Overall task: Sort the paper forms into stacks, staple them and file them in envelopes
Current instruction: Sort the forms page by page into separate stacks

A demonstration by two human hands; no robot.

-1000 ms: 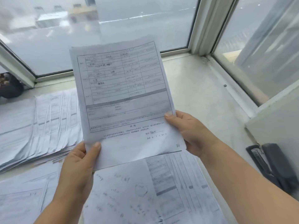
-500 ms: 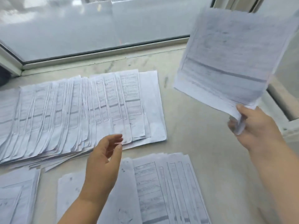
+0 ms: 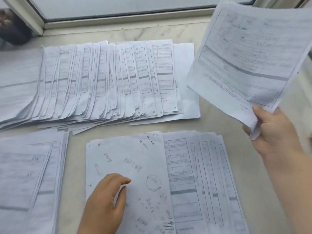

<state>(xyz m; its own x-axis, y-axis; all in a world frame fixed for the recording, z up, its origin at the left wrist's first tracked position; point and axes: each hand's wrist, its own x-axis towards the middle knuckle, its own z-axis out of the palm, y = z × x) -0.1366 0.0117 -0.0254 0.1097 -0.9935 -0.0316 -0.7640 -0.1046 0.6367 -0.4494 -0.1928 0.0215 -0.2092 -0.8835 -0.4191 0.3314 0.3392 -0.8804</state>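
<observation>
A person's left hand (image 3: 108,200) hovers low over the nearest spread of paper forms (image 3: 185,183), its fingers loosely curved and close together, thumb tip just apart from the index finger, holding nothing; whether the fingertips touch the paper cannot be told. The top sheet under that hand (image 3: 135,166) is covered in handwritten notes and a drawn circle, while printed forms fan out from beneath it to the right. To the left, a second pile of forms (image 3: 30,174) lies squared at the frame's edge, apart from the first spread.

Higher and to the right, the right hand (image 3: 271,134) pinches the lower corner of a single printed form (image 3: 249,53), thumb on the front and the other fingers curled behind, the corner bent round them. The sheet is lifted off the pale marble ledge (image 3: 219,122) and tilts up toward the upper right corner of the frame.

Beyond both hands, a long fanned row of forms (image 3: 104,78) stretches across the ledge from the left edge to near the raised sheet, each page overlapping the next, small handwritten numbers showing at several lower corners. Behind it runs a white window frame (image 3: 118,19) with frosted-looking glass, and a dark, blurred object (image 3: 15,29) sits at the far left corner.
</observation>
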